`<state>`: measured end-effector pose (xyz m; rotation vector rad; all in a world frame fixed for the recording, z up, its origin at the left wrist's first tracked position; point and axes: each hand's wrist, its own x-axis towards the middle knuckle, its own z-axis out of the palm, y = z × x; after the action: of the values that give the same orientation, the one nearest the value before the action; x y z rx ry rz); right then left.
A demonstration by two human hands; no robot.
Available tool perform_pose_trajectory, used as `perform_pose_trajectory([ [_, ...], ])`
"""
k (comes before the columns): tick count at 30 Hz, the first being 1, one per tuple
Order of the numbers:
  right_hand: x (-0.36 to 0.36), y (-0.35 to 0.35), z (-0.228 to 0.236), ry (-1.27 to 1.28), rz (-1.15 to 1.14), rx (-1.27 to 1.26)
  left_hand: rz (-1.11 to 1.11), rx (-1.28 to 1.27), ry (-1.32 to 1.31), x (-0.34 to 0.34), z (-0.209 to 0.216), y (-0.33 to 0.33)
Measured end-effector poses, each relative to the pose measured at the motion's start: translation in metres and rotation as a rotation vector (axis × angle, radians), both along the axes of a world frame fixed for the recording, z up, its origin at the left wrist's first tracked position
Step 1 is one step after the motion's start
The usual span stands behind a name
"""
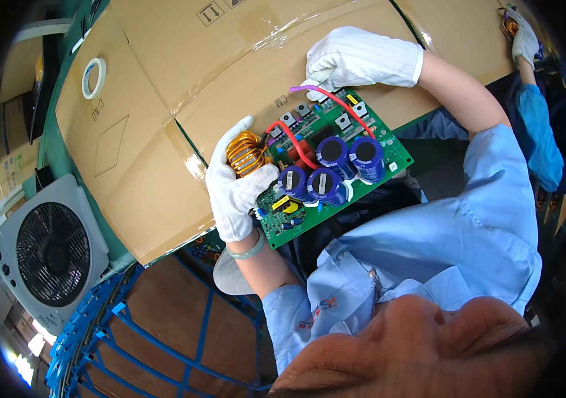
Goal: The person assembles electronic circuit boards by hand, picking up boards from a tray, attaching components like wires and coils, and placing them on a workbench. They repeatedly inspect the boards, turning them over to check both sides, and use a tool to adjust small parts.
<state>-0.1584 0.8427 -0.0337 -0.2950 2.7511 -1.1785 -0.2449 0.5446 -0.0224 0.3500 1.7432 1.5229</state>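
A green circuit board (389,174) is held tilted over the cardboard. On it stand several dark blue cylindrical capacitors (327,186), a copper-wound coil (246,154) and two red wires (294,140), one with a purple end. My left hand (231,192), in a white glove, grips the board's left end, its thumb and fingers around the coil. At the board's far edge is my right hand (356,61), also gloved, fingers curled closed near the purple wire end. Whatever those fingers pinch is hidden.
Brown cardboard (157,73) covers the worktop, with a roll of tape (94,78) at the far left. A grey box fan (54,245) stands left, above a blue rack (157,355). At the far right, a co-worker's gloved hand (525,41) is by another copper coil (510,26).
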Motion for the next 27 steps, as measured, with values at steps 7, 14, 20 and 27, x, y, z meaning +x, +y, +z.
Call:
perform_pose_trajectory([
  [7,0.011,0.015,0.004,-0.082,-0.135,0.025,0.021,0.049,-0.006,0.001,-0.003,0.001],
  [14,0.012,0.017,0.01,-0.164,-0.125,0.017,0.024,0.009,-0.009,0.0,-0.003,0.0],
  [20,0.019,0.02,0.009,-0.013,-0.306,0.034,-0.001,0.028,-0.017,-0.003,-0.003,0.0],
  [27,0.026,0.005,0.04,-0.194,-0.134,-0.187,-0.035,0.016,0.013,-0.005,-0.005,0.001],
])
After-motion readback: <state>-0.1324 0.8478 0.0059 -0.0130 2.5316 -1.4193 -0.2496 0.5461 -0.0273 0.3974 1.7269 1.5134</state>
